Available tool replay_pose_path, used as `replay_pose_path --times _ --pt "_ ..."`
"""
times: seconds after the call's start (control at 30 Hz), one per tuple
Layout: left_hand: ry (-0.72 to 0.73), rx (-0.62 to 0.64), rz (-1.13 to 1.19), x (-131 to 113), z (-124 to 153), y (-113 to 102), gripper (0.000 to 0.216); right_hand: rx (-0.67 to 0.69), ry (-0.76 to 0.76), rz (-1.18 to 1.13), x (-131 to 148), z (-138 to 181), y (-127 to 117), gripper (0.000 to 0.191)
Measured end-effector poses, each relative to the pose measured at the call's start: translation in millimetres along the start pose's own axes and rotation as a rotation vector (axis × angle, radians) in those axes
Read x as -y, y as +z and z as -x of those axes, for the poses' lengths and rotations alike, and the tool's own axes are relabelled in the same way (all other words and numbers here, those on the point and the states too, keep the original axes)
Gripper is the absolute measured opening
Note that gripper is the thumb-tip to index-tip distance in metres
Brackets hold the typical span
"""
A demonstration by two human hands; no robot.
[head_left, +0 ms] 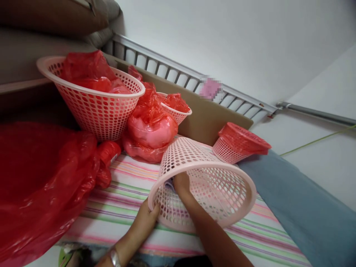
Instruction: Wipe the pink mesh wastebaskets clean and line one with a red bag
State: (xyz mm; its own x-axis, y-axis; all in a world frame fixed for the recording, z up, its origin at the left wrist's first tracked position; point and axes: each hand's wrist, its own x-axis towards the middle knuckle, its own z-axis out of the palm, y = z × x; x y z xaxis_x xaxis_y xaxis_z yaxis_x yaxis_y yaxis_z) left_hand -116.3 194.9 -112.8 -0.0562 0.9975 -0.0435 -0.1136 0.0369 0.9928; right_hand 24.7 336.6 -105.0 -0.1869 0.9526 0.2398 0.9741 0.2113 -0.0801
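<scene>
A pink perforated plastic basket (222,185) lies tipped on its side on a striped cloth (130,185), its mouth facing me. My left hand (144,218) grips the basket's rim at the lower left, thumb over the edge. My right hand (182,183) reaches inside the basket with fingers closed near something small and pale against the inner wall; what it pinches is unclear.
A large pink basket (94,107) filled with red plastic stands at the back left. Red plastic bags (41,178) fill the left. More red-wrapped bundles (151,126) and smaller baskets (236,142) sit behind. A grey-blue cloth (306,207) lies at right, a railing (178,74) behind.
</scene>
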Motion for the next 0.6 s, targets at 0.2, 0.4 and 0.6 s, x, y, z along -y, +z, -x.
replay_pose_path --times 0.2,0.4,0.6 --pt "-0.008 -0.08 0.078 13.1 0.2 8.7 0.045 -0.03 -0.198 -0.146 -0.9 120.3 -14.9 0.05" --pt "0.014 -0.054 0.093 19.5 -2.0 8.5 0.043 -0.001 -0.238 -0.175 3.5 130.3 -17.8 0.046" --pt "-0.018 -0.072 0.1 19.1 -2.2 10.3 0.053 -0.041 -0.035 0.024 6.9 19.0 4.0 0.034"
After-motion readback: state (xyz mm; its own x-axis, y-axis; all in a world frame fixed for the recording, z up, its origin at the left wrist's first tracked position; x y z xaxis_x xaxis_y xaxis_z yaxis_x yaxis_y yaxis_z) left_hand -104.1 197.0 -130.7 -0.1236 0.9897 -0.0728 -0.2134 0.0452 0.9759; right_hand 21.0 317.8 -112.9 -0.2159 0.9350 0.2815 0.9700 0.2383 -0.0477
